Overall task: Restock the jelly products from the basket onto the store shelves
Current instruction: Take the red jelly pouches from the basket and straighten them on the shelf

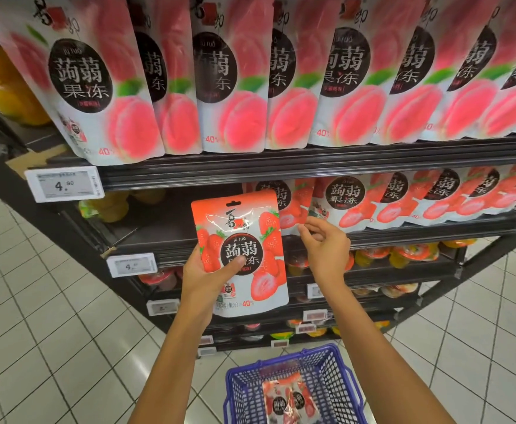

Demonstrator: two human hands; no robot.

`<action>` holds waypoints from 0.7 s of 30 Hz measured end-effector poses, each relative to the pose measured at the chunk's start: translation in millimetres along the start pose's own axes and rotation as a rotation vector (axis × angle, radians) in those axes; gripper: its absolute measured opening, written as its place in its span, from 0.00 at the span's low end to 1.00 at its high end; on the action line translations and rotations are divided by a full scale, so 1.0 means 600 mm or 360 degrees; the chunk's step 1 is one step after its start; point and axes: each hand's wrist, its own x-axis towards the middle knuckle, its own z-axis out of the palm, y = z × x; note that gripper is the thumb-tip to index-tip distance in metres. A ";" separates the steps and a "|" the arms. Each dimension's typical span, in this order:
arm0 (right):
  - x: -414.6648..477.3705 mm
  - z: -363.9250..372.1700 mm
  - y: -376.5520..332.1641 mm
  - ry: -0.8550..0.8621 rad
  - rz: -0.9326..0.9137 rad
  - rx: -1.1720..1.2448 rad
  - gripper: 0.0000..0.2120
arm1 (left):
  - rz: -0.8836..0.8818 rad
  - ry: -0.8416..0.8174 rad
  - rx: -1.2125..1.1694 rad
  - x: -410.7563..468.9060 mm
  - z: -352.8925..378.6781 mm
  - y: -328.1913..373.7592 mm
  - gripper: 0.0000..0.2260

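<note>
The left hand [207, 270] gripped a red-and-white strawberry jelly pouch [244, 237] upright before the dark middle shelf [165, 237], the right hand [324, 249] curled at a shelved pouch [293, 206], its grip unclear, so the next move probably called for slotting the held one into the row's left gap.

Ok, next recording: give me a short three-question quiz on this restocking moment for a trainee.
1. True or false: the left hand holds a strawberry jelly pouch.
2. The peach pouches stand on: A the upper shelf, B the floor, C a trolley.
3. Fill in: spare strawberry pouches lie in the blue ____.
Key: 1 true; 2 A; 3 basket.
</note>
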 end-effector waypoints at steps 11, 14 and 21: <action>0.003 -0.020 0.014 0.0134 0.0125 -0.0039 0.06 | 0.0004 0.0028 0.0018 -0.009 0.001 0.005 0.32; 0.000 -0.021 0.015 0.0128 0.0147 -0.0003 0.06 | 0.0009 0.0006 0.0028 -0.011 0.006 0.010 0.30; 0.003 -0.030 0.014 0.0229 0.0248 -0.0025 0.06 | 0.0047 -0.0023 0.0057 -0.012 0.013 0.025 0.29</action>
